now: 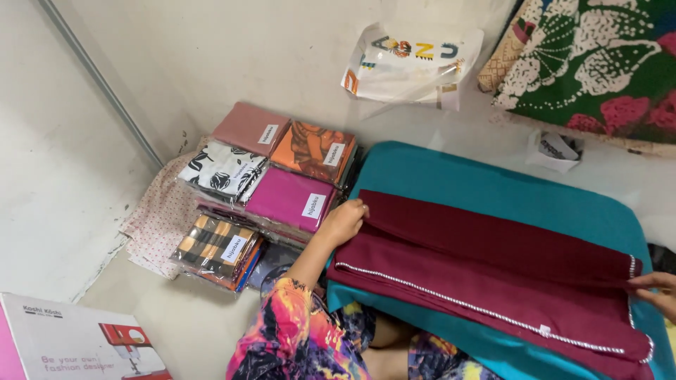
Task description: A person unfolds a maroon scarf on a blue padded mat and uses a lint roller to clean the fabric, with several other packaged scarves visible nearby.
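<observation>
Looking down, head view | maroon cloth (pixel 493 274) with silver trim is spread folded over a teal cushion (pixel 486 183) | left hand (pixel 343 222) is pressed on its left fold, fingers curled | right hand (pixel 655 292) pinches its right edge | packaged fabrics (pixel 267 190) are stacked just beside the left hand

Bright, even indoor light, soft shadows only; mild glare on clear plastic bag (pixel 412 67) at 12 o'clock and on wrapped fabric packs (pixel 271 186) at 9; focus sharp, slight softness toward frame edges
</observation>
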